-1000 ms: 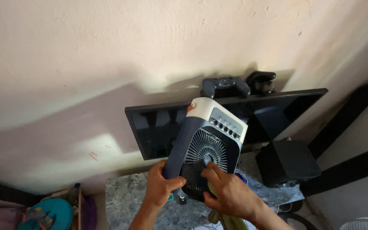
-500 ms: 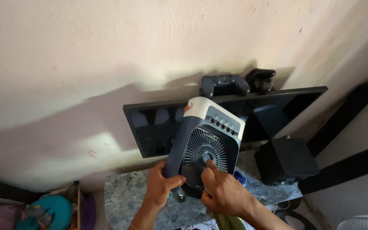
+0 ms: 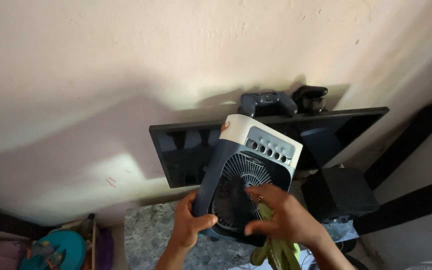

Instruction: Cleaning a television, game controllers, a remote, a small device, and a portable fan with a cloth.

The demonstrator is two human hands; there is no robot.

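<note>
A small dark blue desk fan [image 3: 241, 170] with a white top and a round front grille is held up in front of a dark flat screen [image 3: 186, 150]. My left hand [image 3: 188, 225] grips the fan's lower left edge. My right hand [image 3: 281, 217] presses a green cloth [image 3: 276, 250] against the lower right part of the grille; the cloth hangs down below the hand.
Two black game controllers [image 3: 268, 102] rest on top of the screen against a cream wall. A black box speaker [image 3: 338, 192] stands at the right on a grey speckled table [image 3: 146, 235]. A teal round object [image 3: 58, 250] lies at the lower left.
My right hand has slid from the fan's lower rim up onto the grille with the green cloth. The fan and my left hand stay roughly where they were.
</note>
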